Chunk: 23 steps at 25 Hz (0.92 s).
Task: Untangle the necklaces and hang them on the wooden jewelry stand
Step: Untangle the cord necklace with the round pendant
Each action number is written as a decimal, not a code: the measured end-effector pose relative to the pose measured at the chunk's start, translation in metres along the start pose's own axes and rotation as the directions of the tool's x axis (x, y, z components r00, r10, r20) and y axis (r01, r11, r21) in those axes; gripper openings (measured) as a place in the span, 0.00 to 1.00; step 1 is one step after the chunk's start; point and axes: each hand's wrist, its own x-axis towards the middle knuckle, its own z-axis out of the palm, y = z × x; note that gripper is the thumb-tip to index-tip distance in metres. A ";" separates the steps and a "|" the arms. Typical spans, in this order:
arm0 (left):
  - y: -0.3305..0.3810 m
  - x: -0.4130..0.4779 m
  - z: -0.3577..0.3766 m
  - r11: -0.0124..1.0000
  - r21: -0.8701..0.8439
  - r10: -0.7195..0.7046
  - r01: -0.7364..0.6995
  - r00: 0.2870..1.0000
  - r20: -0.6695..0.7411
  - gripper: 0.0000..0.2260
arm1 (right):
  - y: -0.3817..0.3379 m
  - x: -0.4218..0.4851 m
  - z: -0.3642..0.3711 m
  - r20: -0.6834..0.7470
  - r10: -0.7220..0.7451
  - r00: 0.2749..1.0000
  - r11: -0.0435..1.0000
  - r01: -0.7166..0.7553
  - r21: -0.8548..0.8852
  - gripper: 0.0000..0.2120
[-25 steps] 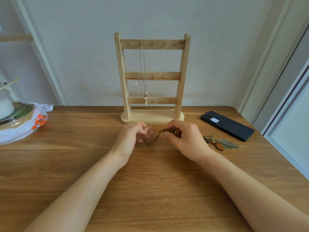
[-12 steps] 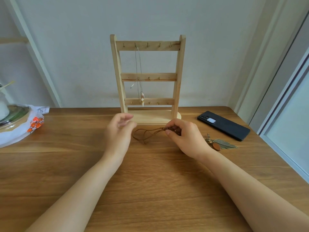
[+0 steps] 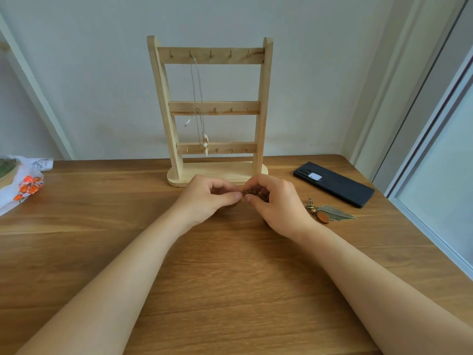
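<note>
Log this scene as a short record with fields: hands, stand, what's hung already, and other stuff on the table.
hands: left hand and right hand both pinch the brown cord necklace, in front of the stand
stand: wooden jewelry stand upright at the back of the table, three bars of hooks
hung: one thin necklace with a pale pendant, from a top-bar hook
other: dark phone and feather keychain right of the hands; printed bag at left edge

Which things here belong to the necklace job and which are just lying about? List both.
Job: pale wooden jewelry stand; thin silver necklace with shell pendant hanging on it; brown cord necklace pinched by left hand and right hand.
Lying about: black phone; white orange-patterned bag; brass feather charm, possibly jewellery too.
</note>
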 end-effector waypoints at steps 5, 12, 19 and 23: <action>-0.011 -0.008 0.006 1.000 -0.009 0.010 -0.010 0.997 -0.077 0.04 | 0.003 0.000 0.000 0.011 -0.018 1.000 1.000 0.019 -0.020 0.05; 0.005 -0.015 0.007 0.985 -0.164 -0.045 0.050 0.998 0.037 0.07 | 0.001 0.000 0.003 0.021 0.033 0.999 0.998 -0.034 0.046 0.05; 0.001 -0.012 -0.016 0.701 -0.713 -0.348 -0.019 0.864 -0.365 0.07 | 0.013 0.005 -0.008 -0.047 0.158 0.986 0.983 -0.153 0.103 0.03; -0.005 -0.007 -0.021 0.763 -0.640 -0.492 0.094 0.727 -0.479 0.05 | 0.007 0.004 -0.009 -0.046 0.148 0.988 0.982 -0.141 0.125 0.03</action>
